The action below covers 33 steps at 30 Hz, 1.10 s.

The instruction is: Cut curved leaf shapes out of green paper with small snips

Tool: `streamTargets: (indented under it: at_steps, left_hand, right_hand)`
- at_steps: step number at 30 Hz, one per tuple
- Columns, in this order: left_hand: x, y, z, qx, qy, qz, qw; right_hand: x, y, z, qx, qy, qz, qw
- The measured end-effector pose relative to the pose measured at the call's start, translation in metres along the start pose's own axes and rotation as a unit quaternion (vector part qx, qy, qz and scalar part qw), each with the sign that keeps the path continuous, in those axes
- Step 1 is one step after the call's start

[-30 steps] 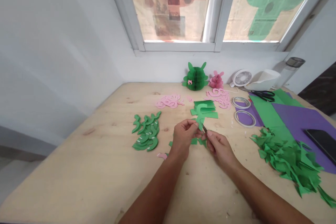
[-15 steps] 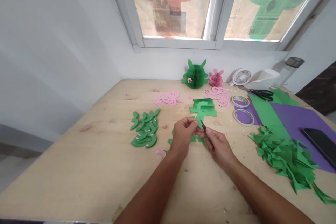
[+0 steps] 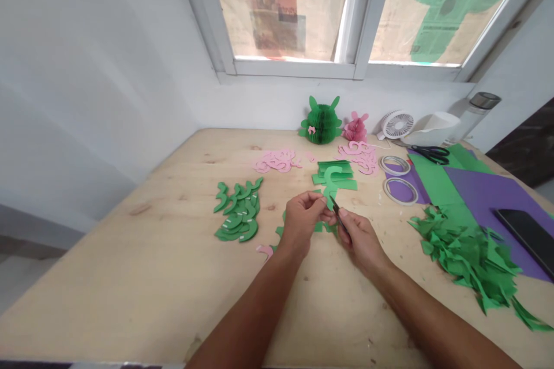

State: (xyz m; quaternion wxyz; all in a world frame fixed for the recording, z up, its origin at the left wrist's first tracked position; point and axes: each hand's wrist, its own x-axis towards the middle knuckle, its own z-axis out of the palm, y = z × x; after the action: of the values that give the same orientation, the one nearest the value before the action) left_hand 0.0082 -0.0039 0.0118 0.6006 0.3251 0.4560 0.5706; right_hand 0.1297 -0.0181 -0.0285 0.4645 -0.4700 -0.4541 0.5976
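- Left hand (image 3: 302, 219): thumb and fingertips pinch a hooked green paper piece (image 3: 328, 179) near its lower end.
- Right hand (image 3: 359, 236): fingers wrapped round a slim dark cutting tool (image 3: 340, 216), probably small scissors; exact finger placement in its handles cannot be made out.
- Workpiece position: between the two hands, its hook pointing to 12 o'clock, just in front of the strip stack (image 3: 346, 167). Tool tip meets the paper edge, coming in from about 4 o'clock.
- Surroundings, clock centred on the hands: curved green pieces (image 3: 242, 216) at 9, pink cut-outs (image 3: 277, 160) between 10 and 11, green scraps (image 3: 471, 256) between 3 and 4.
- Technique (judgement): short bites suit a tight curve; better to rotate the paper with the left hand than to twist the right wrist.
- Pinch should sit close to the cut, so the thin sheet does not flex, yet clear of the blade line.
- Risk (judgement): fingertips lie very near the tip; overlong strokes could nick the curve.
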Motion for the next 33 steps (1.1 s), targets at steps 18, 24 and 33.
streamTargets:
  at_steps: [18, 24, 33]
  left_hand:
    - [0.0023, -0.0017, 0.0, -0.009, 0.011, -0.001, 1.0]
    - [0.0009, -0.0005, 0.0002, -0.009, 0.013, -0.002, 1.0]
    - [0.001, -0.0013, -0.0001, -0.008, 0.01, 0.0, 1.0]
  right_hand:
    - [0.0006, 0.0007, 0.0015, 0.017, 0.006, -0.002, 1.0]
    - [-0.0003, 0.0008, 0.0017, 0.017, 0.006, 0.003, 1.0]
    - [0.001, 0.0021, 0.0012, 0.017, 0.012, 0.004, 1.0]
